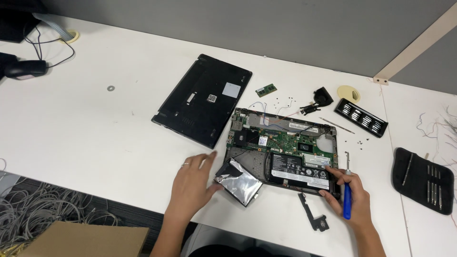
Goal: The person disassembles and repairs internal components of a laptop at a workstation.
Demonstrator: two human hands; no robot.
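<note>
while the opened laptop base (281,143) lies on the white surface (95,123) with its green circuit board (285,139) bare, the left hand (193,183) rests flat and spread beside it, fingers loose, the thumb touching the edge of a foil-wrapped drive (240,183) that sits tilted, half lifted out of the base's near left corner. it grips nothing firmly that i can see. the right hand (350,197) is curled around a blue-handled screwdriver (347,197), held upright with the metal shaft pointing away from the person, and its fingertips (331,171) press on the right end of the black battery pack (300,170) seated along the base's near edge. just in front of the battery a small black bracket (314,214) lies loose on the surface. the removed black bottom cover (202,100) lies to the upper left, apart from the base. a small memory module (266,90) and scattered screws (359,142) lie beyond the base, a black bit holder (360,117) to the right of them, and a black tool pouch (423,185) at the far right.
</note>
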